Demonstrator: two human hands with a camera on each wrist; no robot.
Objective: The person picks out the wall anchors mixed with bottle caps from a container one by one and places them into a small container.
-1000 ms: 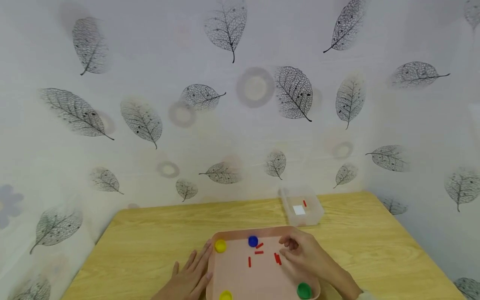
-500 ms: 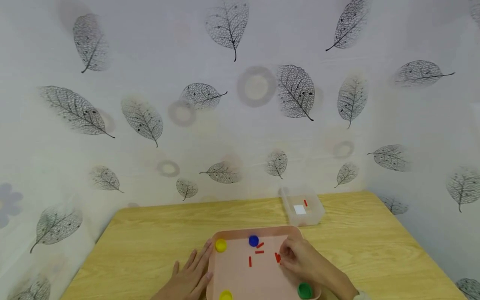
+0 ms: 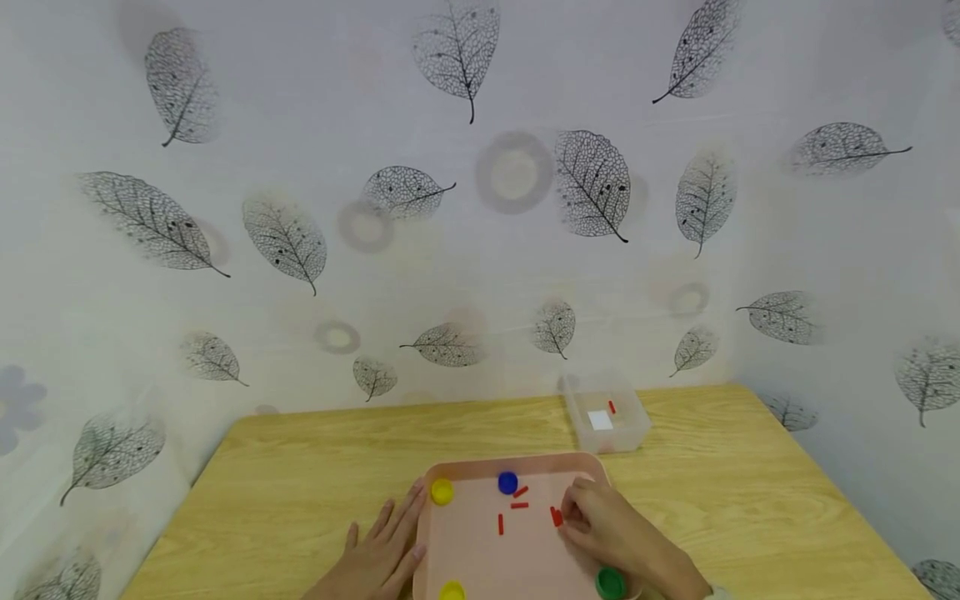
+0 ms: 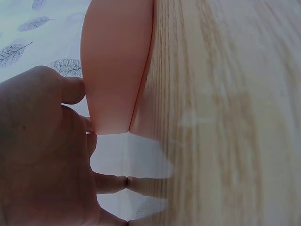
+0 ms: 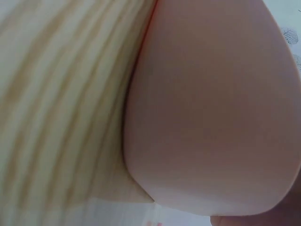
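Note:
A pink tray (image 3: 472,558) lies on the wooden table. My left hand (image 3: 372,557) rests at its left side, fingers extended, the thumb and fingertips touching the outer wall (image 4: 115,70) in the left wrist view. Over the tray's right side, my right hand (image 3: 611,525) pinches at a short red stick (image 3: 557,519) with curled thumb and fingers; a second stick lies right against it. More red sticks lie left of that hand: an upright one (image 3: 501,524), a level one (image 3: 519,505) and a slanted one (image 3: 521,492). The right wrist view shows mostly the tray's outer wall (image 5: 211,108).
A blue round cap (image 3: 507,482) sits near the tray's back edge. Yellow caps stand at the back left (image 3: 442,492) and front left (image 3: 452,592), a green cap (image 3: 611,582) at the front right. Behind the tray is a clear plastic box (image 3: 626,425) containing a red stick and white square.
My right hand has come down and left to the paired red sticks, its thumb and fingers closing together there. My left hand keeps its place beside the tray.

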